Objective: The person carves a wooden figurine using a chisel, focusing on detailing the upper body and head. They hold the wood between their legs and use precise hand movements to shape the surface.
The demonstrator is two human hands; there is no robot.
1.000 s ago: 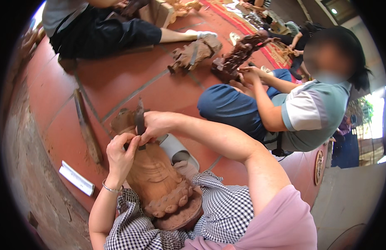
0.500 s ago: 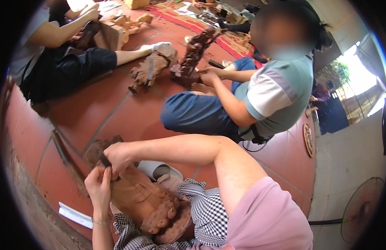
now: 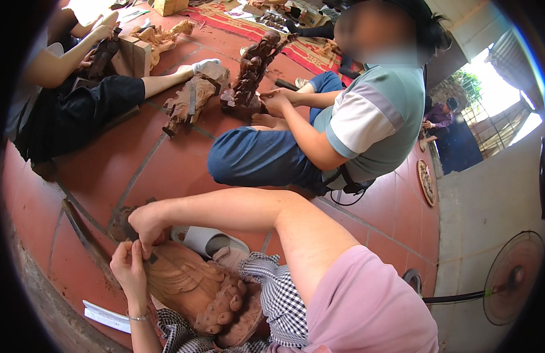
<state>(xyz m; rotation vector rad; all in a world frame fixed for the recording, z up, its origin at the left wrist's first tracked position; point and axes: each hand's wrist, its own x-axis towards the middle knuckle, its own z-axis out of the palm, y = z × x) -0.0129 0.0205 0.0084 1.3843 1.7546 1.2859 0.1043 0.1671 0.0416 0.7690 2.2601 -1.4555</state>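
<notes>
A reddish-brown carved wooden figure (image 3: 187,285) lies tilted across my lap, on a black-and-white checked cloth (image 3: 278,294). Over its far left end my two hands are close together, almost touching. My right hand (image 3: 147,226) reaches across with its fingers bent down and pinched. Just below those fingertips a small dark flat piece (image 3: 153,257) shows against the wood, partly hidden by the hand. My left hand (image 3: 129,267) is raised beside it, thumb and forefinger pressed together; what is between them is too small to make out.
A grey slipper (image 3: 210,240) lies behind the figure. A dark curved stick (image 3: 84,232) and a white strip (image 3: 106,317) are on the tiles at left. Ahead, a person (image 3: 366,117) sits beside a dark carved statue (image 3: 252,76); another sits far left. A fan (image 3: 512,277) stands right.
The whole view has shifted a little. My right hand's fingers have turned down toward the wood, and the dark piece now shows lower, by the carving. My left hand stays close beside it.
</notes>
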